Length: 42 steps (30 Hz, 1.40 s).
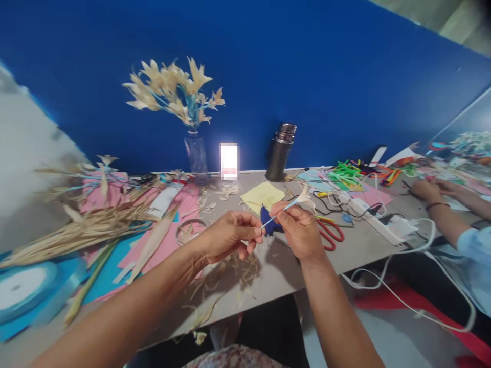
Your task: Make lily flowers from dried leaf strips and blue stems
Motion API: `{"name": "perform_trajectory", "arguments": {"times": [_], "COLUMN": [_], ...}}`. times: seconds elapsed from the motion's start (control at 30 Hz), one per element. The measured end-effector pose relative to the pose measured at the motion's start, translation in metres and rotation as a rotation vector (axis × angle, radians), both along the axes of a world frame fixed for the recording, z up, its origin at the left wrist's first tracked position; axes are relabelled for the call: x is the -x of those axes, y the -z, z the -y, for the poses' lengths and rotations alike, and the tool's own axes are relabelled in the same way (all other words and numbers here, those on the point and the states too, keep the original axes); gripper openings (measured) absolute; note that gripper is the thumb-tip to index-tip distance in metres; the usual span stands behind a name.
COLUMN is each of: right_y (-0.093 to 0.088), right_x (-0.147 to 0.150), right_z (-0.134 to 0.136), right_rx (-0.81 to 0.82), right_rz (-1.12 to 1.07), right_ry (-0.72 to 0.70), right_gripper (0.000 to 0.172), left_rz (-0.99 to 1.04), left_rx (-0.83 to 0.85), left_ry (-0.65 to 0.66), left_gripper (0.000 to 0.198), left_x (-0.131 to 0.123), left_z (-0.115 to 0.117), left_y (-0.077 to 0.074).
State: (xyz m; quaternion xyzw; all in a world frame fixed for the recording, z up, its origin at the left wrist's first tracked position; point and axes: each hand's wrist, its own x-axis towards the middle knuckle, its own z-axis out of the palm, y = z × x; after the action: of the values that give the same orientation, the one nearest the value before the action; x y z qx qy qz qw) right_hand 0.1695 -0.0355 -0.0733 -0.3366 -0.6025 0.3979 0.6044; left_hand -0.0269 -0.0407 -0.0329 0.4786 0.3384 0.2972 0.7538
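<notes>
Between my two hands, above the table, is a thin blue stem (268,222) with a pale husk flower (305,198) at its upper right end. My left hand (236,235) pinches the lower end of the stem. Close to the flower, my right hand (299,227) grips the stem between thumb and fingers. Just behind my hands lies a blue glue gun (265,214), partly hidden by my right hand, on the edge of a yellow paper (261,196). Red-handled scissors (333,232) are to the right of my right hand.
Dried husks (88,230), pink paper and blue ribbon rolls (26,286) cover the left side. At the back stand a flower-filled bottle (195,156) and a dark flask (281,153). A power strip (378,222) with cables lies right, near another person's hands (427,190).
</notes>
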Motion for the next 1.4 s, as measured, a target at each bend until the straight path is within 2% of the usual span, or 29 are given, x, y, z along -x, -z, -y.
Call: {"name": "perform_trajectory", "arguments": {"times": [0.13,0.27,0.43,0.6,0.8,0.97,1.1,1.27,1.4], "right_y": [-0.005,-0.012,-0.010,-0.003,0.001,0.014,0.023,0.029,0.030], "right_x": [0.024,0.048,0.077,0.097,0.111,0.117,0.119,0.115,0.112], "right_z": [-0.001,0.001,-0.005,-0.018,-0.033,-0.037,-0.035,-0.041,-0.046], "right_rx": [-0.018,0.016,0.144,0.246,0.292,0.321,0.328,0.429,0.519], "right_rz": [0.038,0.081,0.010,-0.045,-0.054,-0.090,-0.061,-0.128,-0.212], "right_ry": [-0.076,-0.152,-0.251,-0.257,-0.280,-0.267,-0.237,-0.240,-0.242], "right_gripper": [0.012,0.013,0.022,0.027,0.033,0.032,0.031,0.028,0.031], "left_rz": [0.015,-0.010,-0.005,0.001,0.058,0.149,0.135,0.137,0.189], "left_rx": [0.051,0.053,-0.024,-0.107,-0.059,0.059,0.071,0.147,0.234], "left_ry": [-0.062,-0.198,-0.365,-0.499,-0.528,-0.502,-0.499,-0.379,-0.356], "left_gripper": [0.027,0.025,0.026,0.026,0.027,0.032,0.033,0.036,0.032], "left_x": [0.023,0.041,0.058,0.067,0.076,0.079,0.077,0.077,0.078], "left_z": [0.017,0.025,0.026,0.020,0.010,0.006,0.007,0.008,0.006], "left_y": [-0.001,0.002,0.012,0.026,0.040,0.053,0.063,0.070,0.072]}}
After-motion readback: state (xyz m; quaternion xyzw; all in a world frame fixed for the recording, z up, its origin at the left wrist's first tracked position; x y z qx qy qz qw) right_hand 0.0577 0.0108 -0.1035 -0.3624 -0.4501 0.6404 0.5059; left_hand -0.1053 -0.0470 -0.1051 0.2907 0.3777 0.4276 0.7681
